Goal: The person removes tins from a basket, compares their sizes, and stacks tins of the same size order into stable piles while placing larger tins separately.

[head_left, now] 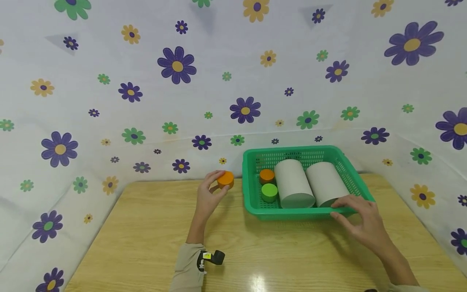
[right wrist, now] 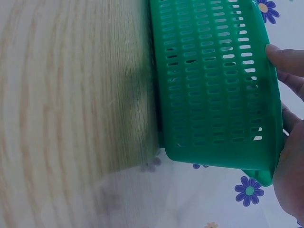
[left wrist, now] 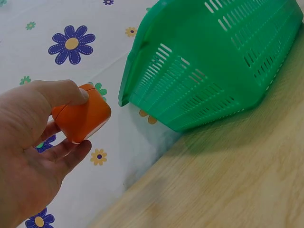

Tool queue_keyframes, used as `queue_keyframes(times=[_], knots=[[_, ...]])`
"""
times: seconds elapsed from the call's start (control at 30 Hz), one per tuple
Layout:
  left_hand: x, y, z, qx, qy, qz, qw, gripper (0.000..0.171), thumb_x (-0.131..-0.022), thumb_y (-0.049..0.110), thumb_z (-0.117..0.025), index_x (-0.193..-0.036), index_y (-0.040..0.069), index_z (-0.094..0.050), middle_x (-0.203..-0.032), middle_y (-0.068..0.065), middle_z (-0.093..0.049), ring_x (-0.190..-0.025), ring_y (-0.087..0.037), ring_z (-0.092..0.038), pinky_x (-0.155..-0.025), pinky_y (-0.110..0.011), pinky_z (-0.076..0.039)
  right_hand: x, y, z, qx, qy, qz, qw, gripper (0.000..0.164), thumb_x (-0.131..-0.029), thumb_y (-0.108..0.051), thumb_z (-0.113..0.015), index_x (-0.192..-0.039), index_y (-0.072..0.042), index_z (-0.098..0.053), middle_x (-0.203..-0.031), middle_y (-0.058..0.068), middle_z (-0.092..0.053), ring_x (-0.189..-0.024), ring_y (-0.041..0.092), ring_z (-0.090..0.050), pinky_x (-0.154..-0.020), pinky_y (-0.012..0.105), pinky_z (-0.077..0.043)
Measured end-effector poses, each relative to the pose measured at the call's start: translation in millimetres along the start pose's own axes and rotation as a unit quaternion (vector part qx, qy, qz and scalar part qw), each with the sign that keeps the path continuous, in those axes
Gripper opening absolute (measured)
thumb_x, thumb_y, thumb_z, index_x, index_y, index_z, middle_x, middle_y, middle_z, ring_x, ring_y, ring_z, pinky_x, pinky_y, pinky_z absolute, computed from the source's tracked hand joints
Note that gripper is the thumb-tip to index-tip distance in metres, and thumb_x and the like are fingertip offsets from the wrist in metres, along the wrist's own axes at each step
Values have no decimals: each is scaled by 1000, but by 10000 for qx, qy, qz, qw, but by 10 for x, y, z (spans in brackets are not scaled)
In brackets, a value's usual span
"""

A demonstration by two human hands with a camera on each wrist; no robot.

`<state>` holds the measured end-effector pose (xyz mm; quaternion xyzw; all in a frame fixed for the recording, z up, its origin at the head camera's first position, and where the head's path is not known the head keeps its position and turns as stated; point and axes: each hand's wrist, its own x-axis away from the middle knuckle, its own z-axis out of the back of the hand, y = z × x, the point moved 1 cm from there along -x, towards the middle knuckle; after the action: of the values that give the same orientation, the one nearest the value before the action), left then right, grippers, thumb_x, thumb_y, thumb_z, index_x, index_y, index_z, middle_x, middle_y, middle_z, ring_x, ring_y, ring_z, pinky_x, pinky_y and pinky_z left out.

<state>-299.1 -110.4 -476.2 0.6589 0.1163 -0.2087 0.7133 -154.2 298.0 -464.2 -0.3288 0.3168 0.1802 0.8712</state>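
Note:
Between its thumb and fingers, my left hand (head_left: 208,196) pinches a small round orange container (head_left: 225,180), held up left of the basket. A thin seam runs around that container in the left wrist view. My right hand (head_left: 365,223) holds the near right rim of a green plastic basket (head_left: 292,213), thumb on the outer side and fingers over the edge. Inside the basket lie two large white cylinders (head_left: 293,180) side by side. To their left are another orange container (head_left: 266,176) and a light green one (head_left: 269,192).
The basket stands on a wooden table (head_left: 146,231) near its back edge. Behind and at both sides hangs a white flower-print cloth (head_left: 204,93). A black strap-mounted camera (head_left: 213,257) sits on the left sleeve.

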Motion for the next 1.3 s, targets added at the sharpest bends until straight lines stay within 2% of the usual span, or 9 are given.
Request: queue_keyframes(times=[0.17, 0.33, 0.53, 0.6, 0.93, 1.03, 1.3], knots=[[3, 13, 24, -22, 2, 107, 9999, 45, -89, -13, -69, -133, -14, -59, -141, -32, -50, -128, -48, -50, -103, -64, -47, -5, -18, 17, -154, 66, -30, 9999, 39, -68, 9, -86, -96, -17, -75, -101, -5, -72, -104, -4, -54, -89, 35, -25], [9, -162, 67, 1, 127, 77, 9999, 45, -90, -10, -72, -133, -10, -61, -141, -28, -52, -128, -45, -51, -104, -63, -47, -13, -28, 3, -301, 48, -35, 9995, 44, -67, 11, -86, -96, -20, -76, -101, -3, -72, -106, -3, -55, -91, 32, -23], [-9, -292, 102, 161, 129, -21, 9998, 44, -89, -6, -75, -131, -5, -65, -138, -22, -57, -130, -38, -53, -109, -52, -46, -23, -12, 16, -425, 89, -28, 9991, 45, -65, 14, -86, -95, -19, -76, -100, 7, -72, -106, -1, -56, -93, 31, -22], [-7, -322, 108, 183, 117, -12, 9998, 45, -88, -8, -75, -131, -6, -65, -137, -22, -58, -130, -38, -53, -110, -51, -45, -24, -5, 21, -439, 90, -31, 9990, 45, -65, 14, -86, -95, -18, -76, -100, 9, -72, -106, -2, -56, -94, 31, -22], [66, -488, 106, 211, 190, 71, 9996, 46, -85, -15, -74, -129, -13, -62, -135, -32, -55, -130, -47, -53, -110, -51, -44, -7, -3, -6, -464, 56, -44, 9989, 45, -66, 15, -85, -95, -18, -76, -100, 7, -71, -107, -3, -56, -92, 29, -21], [85, -516, 100, 211, 206, 186, 9994, 45, -86, -14, -73, -130, -13, -62, -137, -31, -55, -131, -45, -53, -110, -49, -44, -7, 0, -4, -441, 76, -32, 9990, 45, -65, 14, -85, -95, -18, -76, -100, 5, -72, -107, -3, -56, -92, 30, -21], [164, -591, 92, 194, 311, 870, 9955, 45, -88, -9, -74, -132, -5, -65, -136, -19, -58, -129, -35, -58, -108, -37, -48, -10, -4, -11, -439, 64, -43, 9990, 44, -66, 14, -86, -95, -18, -76, -101, 1, -72, -106, -4, -56, -91, 31, -22]])
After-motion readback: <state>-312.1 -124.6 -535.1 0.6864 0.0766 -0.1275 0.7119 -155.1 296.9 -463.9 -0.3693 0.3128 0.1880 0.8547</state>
